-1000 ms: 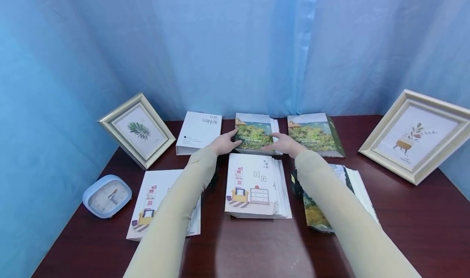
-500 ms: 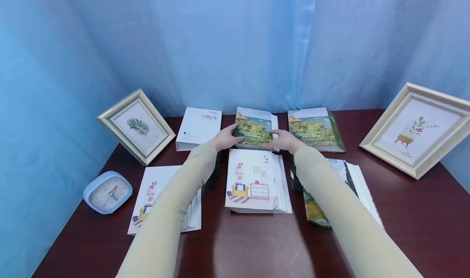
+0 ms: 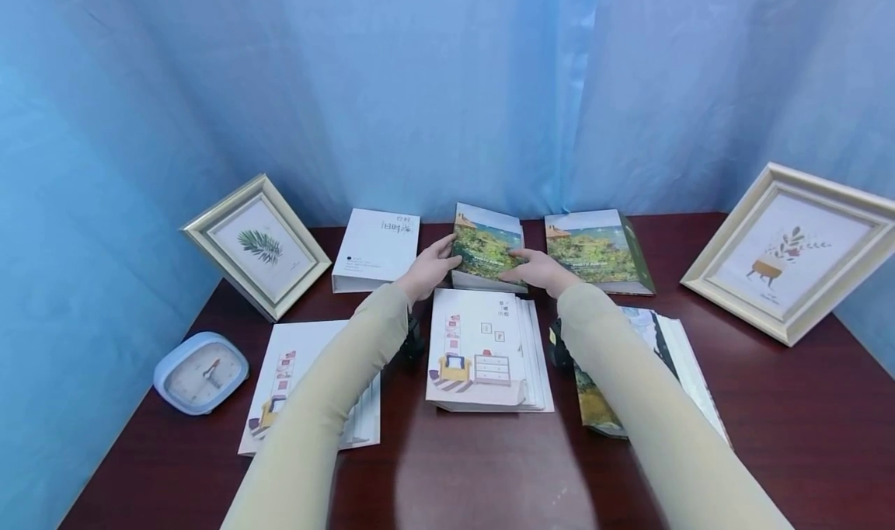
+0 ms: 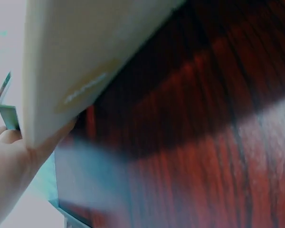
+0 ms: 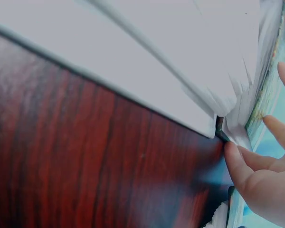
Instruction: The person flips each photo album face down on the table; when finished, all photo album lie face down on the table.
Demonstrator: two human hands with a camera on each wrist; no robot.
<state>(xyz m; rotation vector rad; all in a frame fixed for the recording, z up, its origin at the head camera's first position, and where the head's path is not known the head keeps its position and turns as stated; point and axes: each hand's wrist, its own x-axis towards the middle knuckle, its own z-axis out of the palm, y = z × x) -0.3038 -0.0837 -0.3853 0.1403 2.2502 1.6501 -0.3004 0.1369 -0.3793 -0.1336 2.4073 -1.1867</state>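
Because the landscape album (image 3: 487, 242) lies squarely between the two hands, neither is the nearer: the left hand (image 3: 425, 269) is at its left edge and the right hand (image 3: 545, 272) at its lower right. Its long axis seems to run away from the person toward the curtain (image 3: 419, 110) (foreshortening makes that a guess), with the far end leaning slightly left. Judged from here, what any move of it depends on is that both holds sit on opposite sides, toward the near half, leaving the far end free. It sits in the back row of the desk (image 3: 482, 468), just beyond the furniture-print album (image 3: 475, 343), with a white album (image 3: 377, 250) to its left and a second landscape album (image 3: 597, 254) to its right.

As for the grip, each hand is closed on the album with its fingers bent about the side. On the right, the wrist view shows one finger at a dark lower corner and another against the cover. On the left, fingers meet a green corner, though much of that hold is hidden.
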